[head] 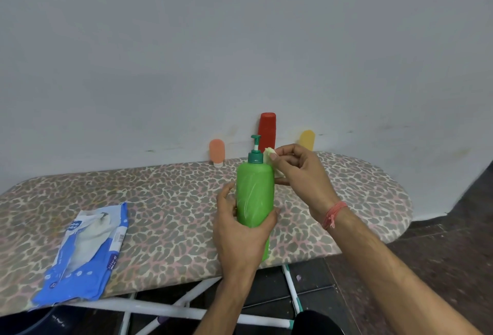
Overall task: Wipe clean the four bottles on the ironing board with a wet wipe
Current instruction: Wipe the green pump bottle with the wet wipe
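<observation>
Green pump bottle [255,196] is being gripped by left hand [240,230]; wet wipe [270,152] is being pinched by right hand [298,172]; wipes pack [88,252] lettering is unreadable.

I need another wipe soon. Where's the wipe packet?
The blue wipe packet lies flat on the ironing board's near left edge, left of the green bottle.

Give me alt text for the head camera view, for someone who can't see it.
A left hand grips a green pump bottle over an ironing board while the right hand pinches a wet wipe by its shoulder. Three more bottles stand at the wall; a blue wipes pack lies left.
</observation>
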